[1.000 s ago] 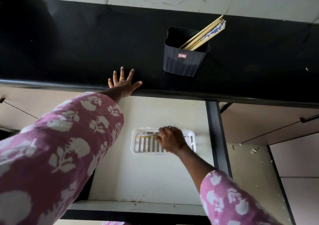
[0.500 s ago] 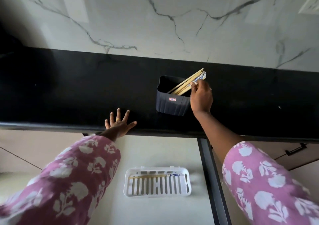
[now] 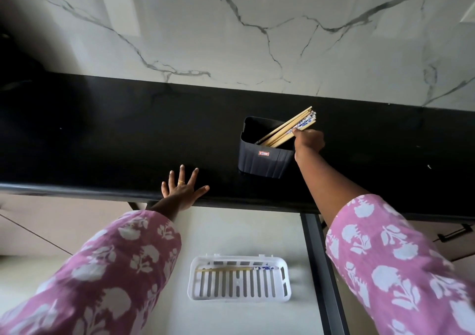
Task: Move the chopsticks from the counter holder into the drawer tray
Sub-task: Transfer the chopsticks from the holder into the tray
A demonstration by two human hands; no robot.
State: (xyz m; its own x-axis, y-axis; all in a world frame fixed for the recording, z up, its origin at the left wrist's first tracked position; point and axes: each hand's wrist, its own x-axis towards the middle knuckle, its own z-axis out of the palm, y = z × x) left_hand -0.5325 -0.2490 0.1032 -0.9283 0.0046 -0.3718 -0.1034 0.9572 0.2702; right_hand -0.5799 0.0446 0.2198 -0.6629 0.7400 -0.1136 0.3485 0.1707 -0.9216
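Note:
A dark grey holder [image 3: 262, 158] stands on the black counter [image 3: 102, 139]. Several wooden chopsticks [image 3: 288, 129] with blue-patterned tops lean out of it to the upper right. My right hand [image 3: 308, 142] is at the holder's right rim, fingers pinched on the chopsticks near their upper part. My left hand [image 3: 183, 189] lies flat on the counter's front edge, fingers spread, holding nothing. Below, in the open drawer, a white slotted tray [image 3: 240, 278] holds chopsticks [image 3: 236, 269] lying along its far side.
A white marble wall [image 3: 231, 26] rises behind the counter. A dark drawer rail [image 3: 318, 257] runs down to the right of the tray. Cabinet fronts with a black handle [image 3: 452, 234] are at the right.
My right hand left the tray in the drawer, rose to the holder and closed on the chopsticks there. The view tilted up. My left hand stayed on the counter edge.

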